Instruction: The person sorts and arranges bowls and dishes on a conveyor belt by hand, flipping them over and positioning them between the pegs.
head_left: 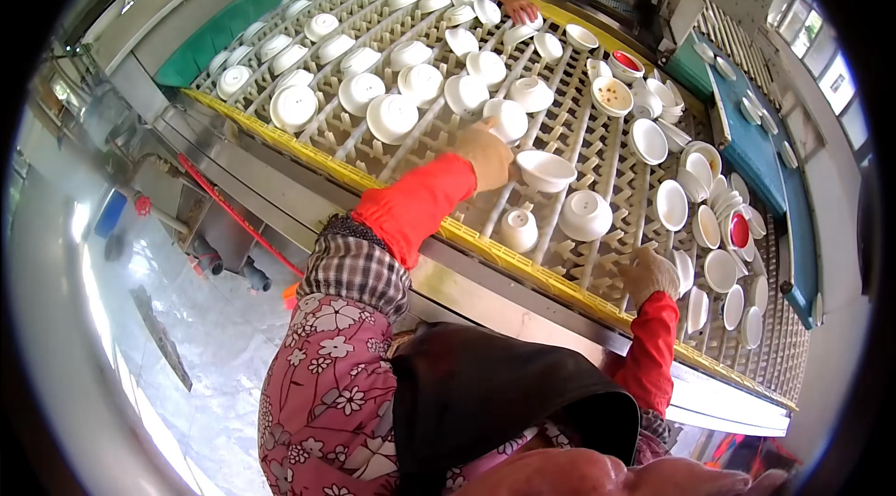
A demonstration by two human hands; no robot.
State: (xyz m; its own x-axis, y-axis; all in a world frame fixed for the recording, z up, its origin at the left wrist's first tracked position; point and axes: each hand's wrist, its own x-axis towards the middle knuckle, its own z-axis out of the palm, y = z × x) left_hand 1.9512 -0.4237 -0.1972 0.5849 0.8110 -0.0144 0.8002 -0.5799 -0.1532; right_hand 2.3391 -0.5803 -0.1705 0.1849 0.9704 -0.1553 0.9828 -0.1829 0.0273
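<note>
A: Where is the principal bowl?
B: The white bowl [505,121] lies bottom-up on the pegged rack [448,239], toward its near side, among other inverted bowls. The left hand [485,158] meets its near edge.

A: Describe the left arm and hand.
B: The forearm reaches up and forward across the yellow rim [495,258]; the hand is palm-down with fingers directed at the bowl. Contact is visible; whether the fingers grasp or merely press, I cannot tell.

A: And the right?
B: The right hand [651,277] is held over the near edge of the rack, fingers bent, just beside a white bowl [683,272]. Its grip is partly hidden, so I cannot tell whether it holds anything.

A: Materials and textures?
B: Both hands appear covered in tan, matte gloves, with smooth red sleeve covers [420,202] above. The bowls are glossy, round and white, several showing a raised foot ring. The rack consists of pale parallel bars with short, blunt pegs.

A: What surrounds these?
B: To the right, tilted and nested dishes [719,270] crowd the rack, two with red interiors. Beyond it, a co-worker's hand [521,11] touches a bowl near the far rim. At far right runs a blue-green belt [761,165] carrying more dishes.
</note>
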